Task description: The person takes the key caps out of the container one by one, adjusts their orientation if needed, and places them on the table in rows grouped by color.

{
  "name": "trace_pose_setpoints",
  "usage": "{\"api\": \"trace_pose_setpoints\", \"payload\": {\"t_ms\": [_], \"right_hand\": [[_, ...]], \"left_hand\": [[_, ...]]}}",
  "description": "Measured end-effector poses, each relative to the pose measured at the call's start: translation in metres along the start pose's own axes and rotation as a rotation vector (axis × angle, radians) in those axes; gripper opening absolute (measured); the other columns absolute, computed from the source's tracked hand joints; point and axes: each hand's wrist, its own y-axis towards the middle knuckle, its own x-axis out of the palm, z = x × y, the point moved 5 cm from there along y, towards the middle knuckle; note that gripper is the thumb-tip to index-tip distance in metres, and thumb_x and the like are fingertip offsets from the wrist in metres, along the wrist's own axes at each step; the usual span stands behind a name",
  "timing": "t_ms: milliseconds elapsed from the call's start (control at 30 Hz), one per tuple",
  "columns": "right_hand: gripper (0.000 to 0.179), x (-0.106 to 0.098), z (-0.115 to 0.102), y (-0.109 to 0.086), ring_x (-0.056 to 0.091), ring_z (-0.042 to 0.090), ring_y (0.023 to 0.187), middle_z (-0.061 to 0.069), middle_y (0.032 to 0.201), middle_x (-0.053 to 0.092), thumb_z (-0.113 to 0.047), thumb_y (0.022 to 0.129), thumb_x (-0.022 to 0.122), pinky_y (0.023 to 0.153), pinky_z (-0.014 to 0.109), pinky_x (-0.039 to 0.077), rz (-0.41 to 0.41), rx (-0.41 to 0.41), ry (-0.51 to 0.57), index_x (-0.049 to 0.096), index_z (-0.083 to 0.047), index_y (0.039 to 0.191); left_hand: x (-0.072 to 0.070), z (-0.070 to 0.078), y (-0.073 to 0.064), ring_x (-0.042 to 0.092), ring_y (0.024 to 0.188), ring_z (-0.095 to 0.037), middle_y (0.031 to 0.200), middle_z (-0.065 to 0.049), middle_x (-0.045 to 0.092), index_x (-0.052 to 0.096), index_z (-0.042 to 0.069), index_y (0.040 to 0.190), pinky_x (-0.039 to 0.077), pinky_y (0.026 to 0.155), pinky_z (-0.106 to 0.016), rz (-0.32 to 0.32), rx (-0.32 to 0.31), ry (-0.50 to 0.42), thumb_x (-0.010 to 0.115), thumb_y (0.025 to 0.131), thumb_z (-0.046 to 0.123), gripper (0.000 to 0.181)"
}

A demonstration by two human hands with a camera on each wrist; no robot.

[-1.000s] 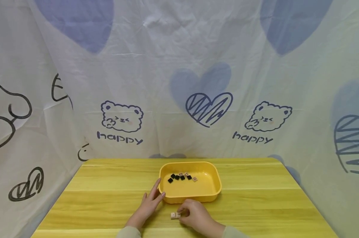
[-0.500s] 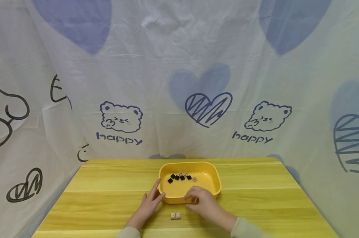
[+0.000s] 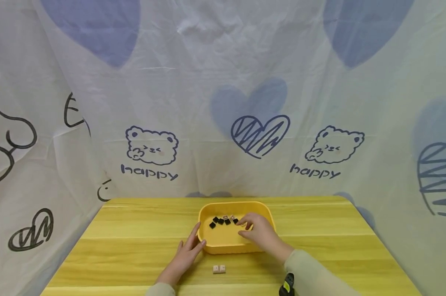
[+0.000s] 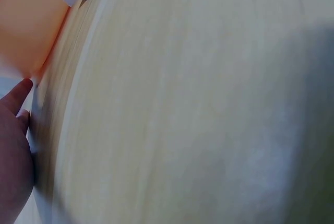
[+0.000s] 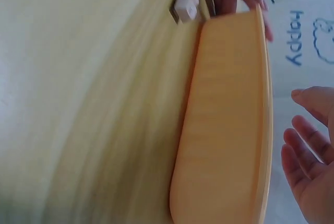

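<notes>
Lower centre: left hand [image 3: 183, 259], fingers straight, touches tray [image 3: 230, 248]; right hand [image 3: 260, 233], fingers parted, grips nothing, near black keycaps [image 3: 221, 221] inside.

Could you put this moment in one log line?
left hand: touching yellow tray; right hand: over tray, fingers apart; black pieces: inside tray; two pale pieces: on table

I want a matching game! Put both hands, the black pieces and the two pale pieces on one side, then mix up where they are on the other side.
Things:
1. left hand
2. right hand
3. black pieces
4. two pale pieces

Places:
A. on the table, in front of the yellow tray
B. stretched over the tray's near rim
C. at the tray's near left corner
D. lying inside the tray

Right pairs: 1-C, 2-B, 3-D, 4-A
</notes>
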Motion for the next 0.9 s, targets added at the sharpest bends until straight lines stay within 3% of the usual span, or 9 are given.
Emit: {"api": "trace_pose_setpoints", "payload": {"t_ms": [300,533,667,833,900], "right_hand": [[0.015,0.002,0.016,0.019,0.054,0.015,0.077,0.011,0.100,0.065,-0.004,0.083,0.076,0.065,0.031,0.049,-0.073,0.021,-0.053,0.073,-0.007,0.098],[0.023,0.007,0.025,0.035,0.061,0.024,0.089,0.009,0.105,0.068,-0.001,0.083,0.075,0.078,0.040,0.053,-0.232,0.033,-0.147,0.073,-0.003,0.105],[0.029,0.008,0.027,0.040,0.062,0.029,0.099,0.009,0.109,0.069,0.007,0.081,0.069,0.084,0.044,0.053,-0.308,0.060,-0.141,0.072,-0.003,0.108],[0.041,0.009,0.033,0.042,0.061,0.027,0.102,0.008,0.112,0.068,0.015,0.077,0.058,0.086,0.042,0.053,-0.343,0.110,-0.129,0.071,-0.002,0.112],[0.038,0.010,0.034,0.043,0.062,0.028,0.101,0.010,0.109,0.069,0.015,0.076,0.060,0.084,0.042,0.054,-0.341,0.080,-0.148,0.072,0.000,0.109]], "left_hand": [[0.000,-0.004,0.001,0.030,0.139,-0.043,0.146,-0.026,0.040,0.015,0.022,0.158,-0.015,0.110,-0.062,0.007,-0.008,0.031,0.051,0.102,0.037,0.068],[-0.001,-0.006,0.001,0.029,0.139,-0.042,0.146,-0.026,0.039,0.016,0.022,0.158,-0.016,0.110,-0.061,0.013,-0.007,0.028,0.051,0.102,0.036,0.068],[-0.002,-0.004,0.001,0.030,0.138,-0.043,0.146,-0.025,0.039,0.015,0.022,0.158,-0.016,0.110,-0.061,0.012,-0.001,0.035,0.051,0.102,0.036,0.068],[-0.001,-0.002,0.000,0.029,0.138,-0.044,0.146,-0.026,0.039,0.015,0.022,0.158,-0.016,0.109,-0.062,0.005,-0.006,0.031,0.051,0.102,0.038,0.069],[0.000,-0.001,0.000,0.029,0.138,-0.044,0.146,-0.026,0.039,0.015,0.022,0.158,-0.016,0.109,-0.063,0.002,-0.010,0.022,0.051,0.101,0.038,0.069]]}}
